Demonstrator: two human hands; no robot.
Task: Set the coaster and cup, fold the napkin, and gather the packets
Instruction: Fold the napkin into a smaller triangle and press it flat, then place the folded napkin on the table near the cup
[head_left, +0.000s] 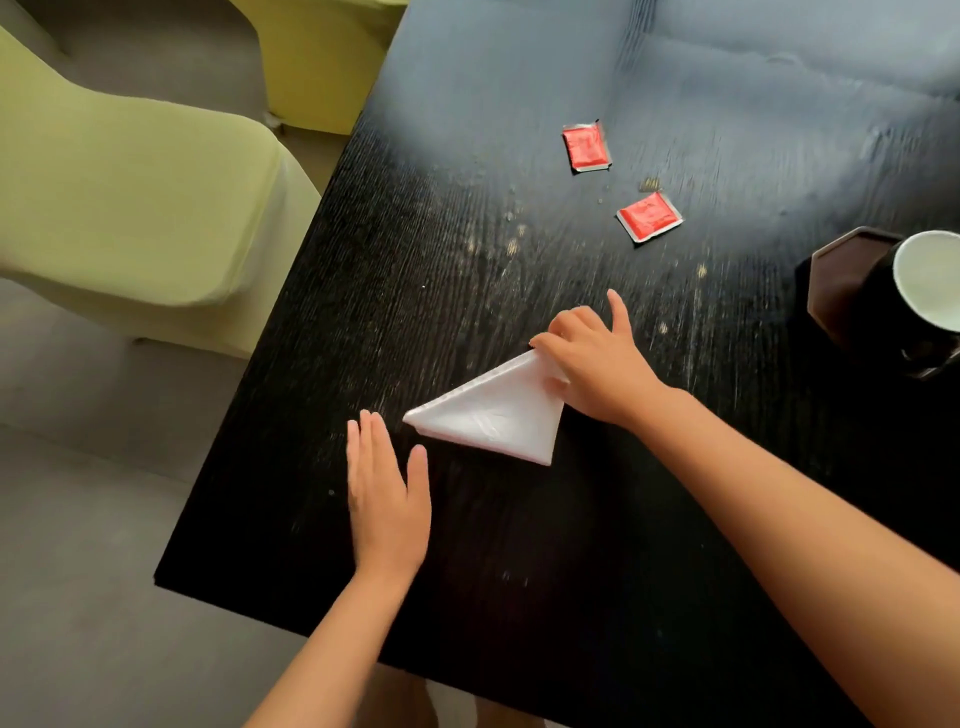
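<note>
**Napkin folded to a triangle, packets lying apart**

Two bare forearms reach in from the bottom edge over a black wood-grain table (519, 597). Nearest of the two, the left hand (387, 499) lies palm down with its fingers straight and together and the thumb spread to the side; it holds nothing, and whether it rests on the wood or floats just above cannot be told. Its fingertips end just beside the left corner of the white napkin (493, 415), apart from it.

That napkin lies flat on the table as a folded triangle, one corner pointing left, one pointing toward the near edge, and the third tucked under the right hand (592, 364). This hand is curled over that far corner, thumb and bent fingers pinching the paper, with the index finger stretched out and pointing away across the table.

Farther to the right, at the frame's edge, a dark cup (914, 306) with a white inside stands on a dark hexagonal coaster (841, 270).

Beyond the hands, two red packets lie on the table, well apart from the napkin: the nearer packet (649, 215) and, a little past it to the left, the farther packet (587, 146), near each other but not touching.

Left of the table stand yellow-green chairs (130, 197).
</note>
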